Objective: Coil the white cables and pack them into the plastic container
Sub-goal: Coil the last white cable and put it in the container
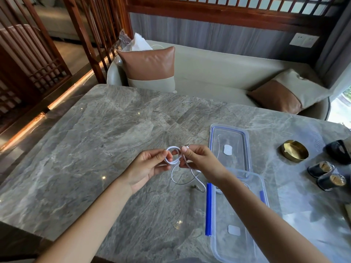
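Observation:
A thin white cable is held above the marble table, partly wound into small loops. My left hand pinches the left side of the loops. My right hand pinches the cable near its plug end, on the right of the loops. A loose tail hangs down and curls on the table to a connector. The clear plastic container with blue clips lies to the right, under my right forearm, with another coiled white cable partly hidden inside. A clear lid lies beyond it.
A round brass dish and two small dark cups stand at the table's right edge. A beige sofa with brown cushions sits behind the table. Wooden lattice screens stand at the left.

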A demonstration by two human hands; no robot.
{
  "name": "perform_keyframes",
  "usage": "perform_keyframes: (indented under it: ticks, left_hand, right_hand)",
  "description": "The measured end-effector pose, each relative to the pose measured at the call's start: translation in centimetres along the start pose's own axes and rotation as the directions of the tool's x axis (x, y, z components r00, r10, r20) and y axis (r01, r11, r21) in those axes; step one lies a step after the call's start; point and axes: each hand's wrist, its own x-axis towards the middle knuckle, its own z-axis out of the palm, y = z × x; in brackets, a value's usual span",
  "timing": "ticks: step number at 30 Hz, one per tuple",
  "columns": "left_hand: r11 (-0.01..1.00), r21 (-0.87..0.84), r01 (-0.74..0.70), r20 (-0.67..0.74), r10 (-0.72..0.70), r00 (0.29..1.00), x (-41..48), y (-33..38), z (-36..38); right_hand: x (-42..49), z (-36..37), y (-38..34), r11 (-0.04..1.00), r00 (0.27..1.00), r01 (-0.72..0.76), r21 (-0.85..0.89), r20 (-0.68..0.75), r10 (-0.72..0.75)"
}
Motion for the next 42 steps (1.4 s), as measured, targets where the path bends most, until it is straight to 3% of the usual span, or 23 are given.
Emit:
perform_keyframes:
  ticks: [3, 6, 12, 15, 19, 22, 25, 29, 33, 37, 40, 42]
  left_hand:
    - [0.999, -0.049, -0.019, -0.022, 0.018, 1.0, 0.0, -0.3, 0.0]
    - [1.0, -0.024, -0.011, -0.033, 0.01, 0.999, -0.1, -0.6, 0.3]
    - [0.956, 0.29, 0.049, -0.057, -0.034, 0.998, 0.0, 0.1, 0.4]
    - [0.895, 0.42, 0.151, 0.003, -0.167, 0.986, 0.0, 1.3, 0.1]
    - [0.817, 0.529, 0.231, 0.002, -0.274, 0.962, 0.1, 2.4, 0.0]
    - [0.789, 0.572, 0.223, 0.038, -0.298, 0.954, 0.2, 3.1, 0.2]
    - [0.832, 0.523, 0.187, 0.019, -0.231, 0.973, 0.3, 2.9, 0.5]
    - [0.937, 0.32, 0.142, -0.102, -0.114, 0.988, 0.1, 1.4, 1.1]
    - [0.975, 0.213, 0.067, -0.21, -0.021, 0.978, -0.1, 0.2, 1.3]
    - [0.963, 0.266, -0.045, -0.264, 0.117, 0.957, -0.1, -0.7, 1.9]
    - [0.954, 0.282, -0.1, -0.245, 0.173, 0.954, -0.2, -1.1, 1.9]
    - [0.943, 0.326, -0.068, -0.174, 0.13, 0.976, -0.4, -1.1, 1.5]
  right_hand:
    - [-0.2, 0.0, 0.3, 1.0, 0.999, 0.006, -0.008, 0.051, -0.006]
    - [-0.2, 0.2, 0.8, 1.0, 1.0, 0.013, -0.008, -0.008, -0.013]
    - [-0.4, 0.8, 1.2, 0.999, 0.997, 0.03, 0.03, -0.077, -0.028]
    - [-0.2, 0.5, 1.1, 0.994, 0.998, 0.06, -0.095, -0.019, -0.062]
    - [0.0, -0.1, 0.0, 0.902, 0.99, 0.139, -0.41, 0.091, -0.111]
    - [0.1, 0.0, 0.0, 0.939, 0.995, 0.099, -0.329, 0.048, -0.088]
    - [0.1, 0.2, 0.2, 0.996, 0.997, 0.066, -0.065, -0.033, -0.068]
    - [0.1, 0.4, 0.2, 0.996, 0.992, 0.086, 0.015, -0.097, -0.084]
    - [-0.1, 0.1, 1.3, 0.999, 0.994, 0.037, 0.031, -0.107, -0.033]
    - [-0.4, 0.7, 2.3, 0.994, 0.991, 0.006, 0.112, -0.133, 0.009]
    - [-0.3, 1.0, 2.5, 0.998, 0.985, 0.031, 0.058, -0.174, -0.02]
    - [-0.2, 0.7, 2.2, 0.997, 0.983, 0.065, -0.052, -0.166, -0.073]
